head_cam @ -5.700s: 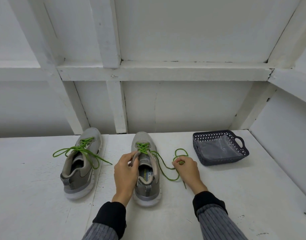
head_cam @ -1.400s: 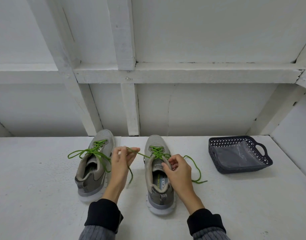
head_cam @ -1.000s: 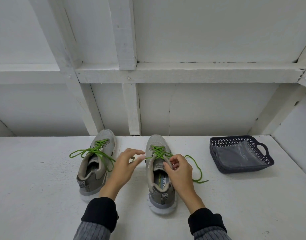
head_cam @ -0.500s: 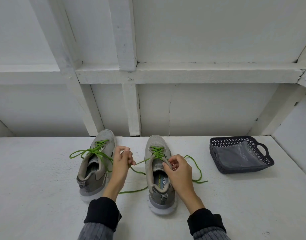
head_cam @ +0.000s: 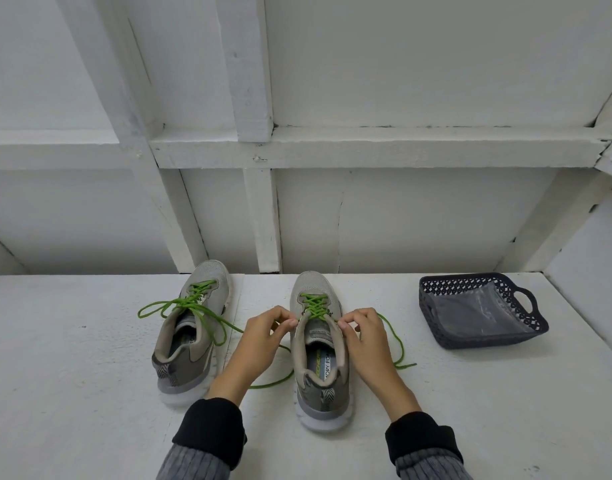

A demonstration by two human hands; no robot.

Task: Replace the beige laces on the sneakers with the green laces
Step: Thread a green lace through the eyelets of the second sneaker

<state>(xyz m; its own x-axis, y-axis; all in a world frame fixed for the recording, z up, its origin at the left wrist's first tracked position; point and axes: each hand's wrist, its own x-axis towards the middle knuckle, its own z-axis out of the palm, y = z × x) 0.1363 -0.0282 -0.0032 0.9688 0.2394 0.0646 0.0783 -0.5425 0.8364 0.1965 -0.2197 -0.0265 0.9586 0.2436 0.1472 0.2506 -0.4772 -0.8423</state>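
Observation:
Two grey sneakers stand side by side on the white surface, toes pointing away from me. The left sneaker [head_cam: 193, 327] carries a green lace [head_cam: 190, 308] whose loose ends trail to both sides. The right sneaker [head_cam: 318, 348] has a green lace [head_cam: 316, 304] crossed through its eyelets. My left hand [head_cam: 263, 341] pinches this lace at the shoe's left upper eyelet. My right hand [head_cam: 365, 341] pinches it at the right upper eyelet. Loose lace ends [head_cam: 398, 344] run out on the surface behind each hand.
A dark perforated basket [head_cam: 536, 329] holding a clear plastic bag [head_cam: 477, 311] sits to the right of the shoes. A white framed wall [head_cam: 332, 202] rises directly behind the shoes. Another white wall [head_cam: 595, 258] closes the right side.
My left hand moved right from beside the left sneaker to the right sneaker's left eyelet, drawing the lace in. My right hand stayed at the right eyelet.

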